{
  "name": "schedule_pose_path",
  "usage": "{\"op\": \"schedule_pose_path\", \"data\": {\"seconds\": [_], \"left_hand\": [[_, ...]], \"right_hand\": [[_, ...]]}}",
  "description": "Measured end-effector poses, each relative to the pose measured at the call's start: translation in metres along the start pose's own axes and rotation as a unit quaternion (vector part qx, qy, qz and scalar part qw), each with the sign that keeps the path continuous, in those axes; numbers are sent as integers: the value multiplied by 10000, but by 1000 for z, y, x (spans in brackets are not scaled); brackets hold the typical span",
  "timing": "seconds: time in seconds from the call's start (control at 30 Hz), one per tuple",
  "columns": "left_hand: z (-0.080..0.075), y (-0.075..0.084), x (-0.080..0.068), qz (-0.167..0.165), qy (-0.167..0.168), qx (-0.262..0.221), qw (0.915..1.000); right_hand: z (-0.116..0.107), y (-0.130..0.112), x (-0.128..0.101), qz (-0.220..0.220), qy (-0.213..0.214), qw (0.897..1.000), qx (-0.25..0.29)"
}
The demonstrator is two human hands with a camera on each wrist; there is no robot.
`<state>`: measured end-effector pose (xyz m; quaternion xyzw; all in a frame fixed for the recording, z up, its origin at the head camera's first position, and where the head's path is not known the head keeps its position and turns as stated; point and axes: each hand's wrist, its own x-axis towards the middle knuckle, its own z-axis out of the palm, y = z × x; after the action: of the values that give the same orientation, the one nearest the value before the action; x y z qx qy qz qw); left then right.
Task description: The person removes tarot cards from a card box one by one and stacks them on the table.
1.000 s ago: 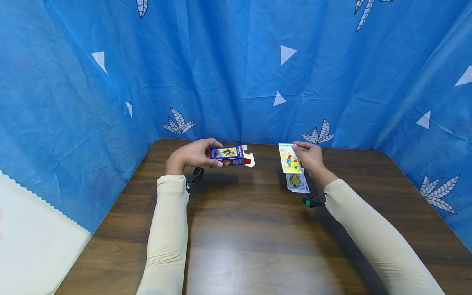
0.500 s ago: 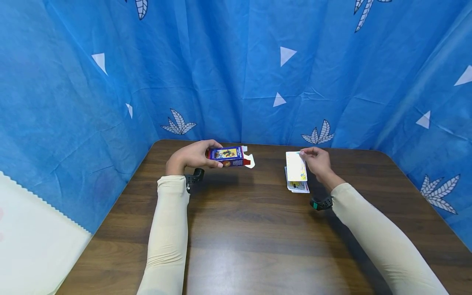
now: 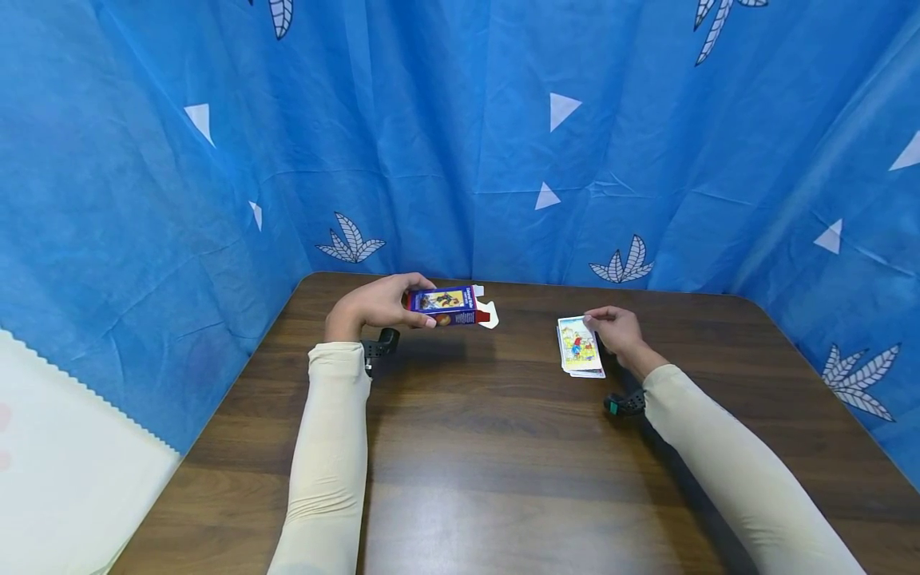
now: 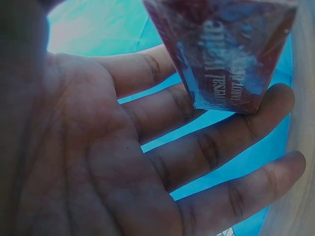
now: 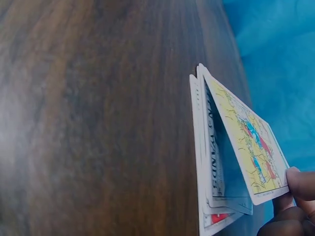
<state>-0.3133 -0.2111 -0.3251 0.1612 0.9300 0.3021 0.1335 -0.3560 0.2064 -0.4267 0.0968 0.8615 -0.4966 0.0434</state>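
Observation:
My left hand point(image 3: 384, 303) grips a blue and red tarot deck box point(image 3: 444, 306) by its left end, above the table. The box's white end flap sticks out at the right. In the left wrist view the box's lettered end point(image 4: 229, 69) shows between thumb side and fingers. My right hand point(image 3: 616, 329) pinches a yellow picture tarot card point(image 3: 577, 343) at its corner. That card lies tilted over a small pile of cards point(image 5: 199, 147), its far edge down at the pile and the pinched side raised, as the right wrist view shows.
The brown wooden table point(image 3: 460, 447) runs under both arms. A blue curtain point(image 3: 431, 144) hangs right behind its back edge and along both sides. A white cloth point(image 3: 65, 471) lies at the left.
My right hand has moved right and then down, bringing the yellow card from above the pile onto it. The left hand and the box have stayed in place.

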Motion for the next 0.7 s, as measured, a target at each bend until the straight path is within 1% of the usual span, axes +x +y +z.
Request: {"op": "schedule_pose_path", "data": {"seconds": [0.17, 0.4, 0.7], "left_hand": [[0, 1, 0, -2, 4, 9, 10000], [0, 2, 0, -19, 8, -7, 10000], [1, 2, -1, -30, 10, -26, 10000]], "right_hand": [[4, 1, 1, -32, 64, 10000, -40], [8, -1, 0, -71, 358, 9988, -338], [12, 3, 1, -153, 542, 9960, -699]]}}
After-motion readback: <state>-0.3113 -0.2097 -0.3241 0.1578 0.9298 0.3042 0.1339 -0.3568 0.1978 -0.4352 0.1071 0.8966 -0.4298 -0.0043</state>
